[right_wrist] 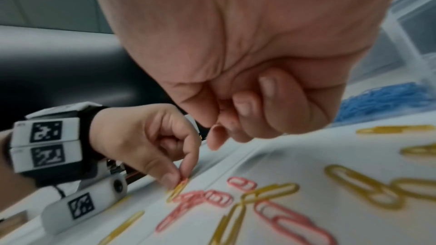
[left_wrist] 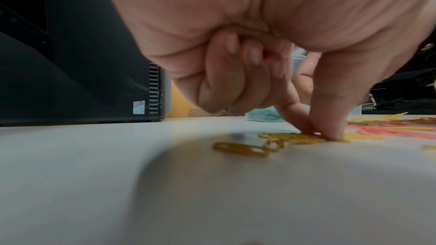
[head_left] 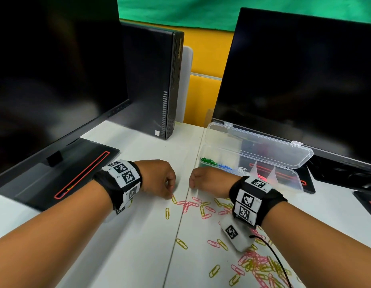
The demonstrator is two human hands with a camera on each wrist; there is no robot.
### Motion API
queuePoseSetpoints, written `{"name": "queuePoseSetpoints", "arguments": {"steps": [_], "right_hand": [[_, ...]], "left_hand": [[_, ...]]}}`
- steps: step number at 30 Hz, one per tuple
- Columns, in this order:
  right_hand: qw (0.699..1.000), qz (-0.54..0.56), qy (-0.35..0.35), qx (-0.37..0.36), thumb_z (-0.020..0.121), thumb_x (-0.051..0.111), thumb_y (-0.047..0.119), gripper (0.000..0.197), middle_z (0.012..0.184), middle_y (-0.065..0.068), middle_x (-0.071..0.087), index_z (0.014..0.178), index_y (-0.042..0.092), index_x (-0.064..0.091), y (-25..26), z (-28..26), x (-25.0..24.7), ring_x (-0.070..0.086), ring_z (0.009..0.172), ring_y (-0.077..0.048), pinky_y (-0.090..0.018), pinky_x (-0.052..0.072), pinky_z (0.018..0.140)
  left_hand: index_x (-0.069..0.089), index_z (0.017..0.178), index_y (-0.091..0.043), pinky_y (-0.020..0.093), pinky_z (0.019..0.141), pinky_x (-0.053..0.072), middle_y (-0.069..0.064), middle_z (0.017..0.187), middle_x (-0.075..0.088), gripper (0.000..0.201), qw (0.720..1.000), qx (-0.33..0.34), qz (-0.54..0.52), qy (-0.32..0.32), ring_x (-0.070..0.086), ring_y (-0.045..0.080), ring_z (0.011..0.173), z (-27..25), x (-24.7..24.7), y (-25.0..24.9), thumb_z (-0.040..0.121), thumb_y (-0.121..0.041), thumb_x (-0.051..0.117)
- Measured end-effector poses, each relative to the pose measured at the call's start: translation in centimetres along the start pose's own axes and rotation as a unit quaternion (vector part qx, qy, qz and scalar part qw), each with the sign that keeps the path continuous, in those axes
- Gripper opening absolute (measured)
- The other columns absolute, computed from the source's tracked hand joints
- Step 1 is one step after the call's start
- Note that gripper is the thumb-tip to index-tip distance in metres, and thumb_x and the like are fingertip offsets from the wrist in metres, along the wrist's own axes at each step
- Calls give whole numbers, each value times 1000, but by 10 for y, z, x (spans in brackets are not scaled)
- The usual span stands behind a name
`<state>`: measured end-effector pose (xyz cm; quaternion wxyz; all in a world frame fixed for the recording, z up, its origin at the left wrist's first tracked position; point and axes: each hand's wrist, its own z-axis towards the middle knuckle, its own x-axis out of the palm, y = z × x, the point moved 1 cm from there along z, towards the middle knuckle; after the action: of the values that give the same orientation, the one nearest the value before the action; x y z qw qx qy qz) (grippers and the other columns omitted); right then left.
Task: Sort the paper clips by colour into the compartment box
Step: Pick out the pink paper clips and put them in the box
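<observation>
A yellow paper clip is pinched on the counter by the left hand, probably to lift it. The right hand is curled, holding nothing visible. The compartment box stands at two o'clock, lid open for sorting.

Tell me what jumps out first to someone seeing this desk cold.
Loose yellow and pink paper clips litter the white desk, thickest at the near right. The left hand pinches a yellow paper clip at the scatter's left edge. Behind the right hand, the clear plastic compartment box stands open with green, blue and white clips inside.
</observation>
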<state>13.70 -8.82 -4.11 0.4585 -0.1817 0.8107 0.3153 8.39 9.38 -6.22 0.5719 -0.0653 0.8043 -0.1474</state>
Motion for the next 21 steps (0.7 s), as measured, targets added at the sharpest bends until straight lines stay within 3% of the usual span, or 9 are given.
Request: {"name": "queuePoseSetpoints", "arguments": {"steps": [2,5,8,10,12,14,16,19,21], "right_hand": [[998,-59,18,4,104,45,23,32,117,-16,66,118,2,65,3,-2,6,60,101,-27,-37,48,90],[989,-149,-5,5,99,54,41,33,102,-4,64,108,11,62,3,-4,18,59,93,-22,-27,44,66],[980,-198,-9,-25,99,53,25,21,83,-2,54,85,10,56,5,2,29,52,82,-22,-22,28,53],[979,-205,8,-21,98,51,18,31,70,-1,46,68,13,44,6,4,31,51,75,-23,-26,33,55],[982,-189,24,-9,94,53,23,33,67,0,48,64,16,41,7,2,31,49,66,-20,-26,36,56],[984,-175,36,-12,92,55,28,28,73,-1,55,67,17,47,11,-5,31,49,65,-18,-26,38,55],[986,-157,44,-26,92,55,29,22,85,-4,62,82,10,60,13,-14,26,52,72,-19,-27,42,60],[996,-75,-26,-40,91,59,27,18,80,0,56,85,10,60,-1,-32,-2,48,69,-16,-27,38,59],[993,-36,-112,-3,90,60,27,13,80,5,56,81,18,56,-27,-45,-30,50,71,-15,-27,40,60]], "left_hand": [[73,80,-29,22,66,52,-17,69,63,6,1000,0,-4,5,58,2,65,0,0,0,80,-35,74],[71,79,-30,19,64,48,-15,73,62,6,1000,1,8,1,56,3,66,-1,0,-1,84,-33,69],[68,80,-29,21,64,48,-14,74,61,6,1000,3,2,-13,55,4,67,-1,-2,-2,85,-29,66],[66,82,-27,25,69,51,-12,76,62,4,1000,1,-7,-30,55,5,69,-2,-2,-2,85,-27,63],[62,84,-25,27,70,50,-11,77,59,5,998,-4,-19,-60,54,9,71,-1,-4,-2,87,-29,60],[60,88,-19,26,67,45,-6,80,59,11,996,-12,-30,-88,51,13,73,0,-9,0,91,-29,57],[59,91,-14,29,69,45,-1,84,60,15,994,-18,-31,-104,52,16,76,0,-16,6,94,-28,55],[62,96,-15,33,80,50,1,92,65,15,989,-16,-64,-136,58,20,85,-6,-28,14,98,-26,52],[61,96,-17,28,70,49,-2,85,62,14,983,-21,-125,-130,56,16,77,-10,-34,15,100,-25,51]]}}
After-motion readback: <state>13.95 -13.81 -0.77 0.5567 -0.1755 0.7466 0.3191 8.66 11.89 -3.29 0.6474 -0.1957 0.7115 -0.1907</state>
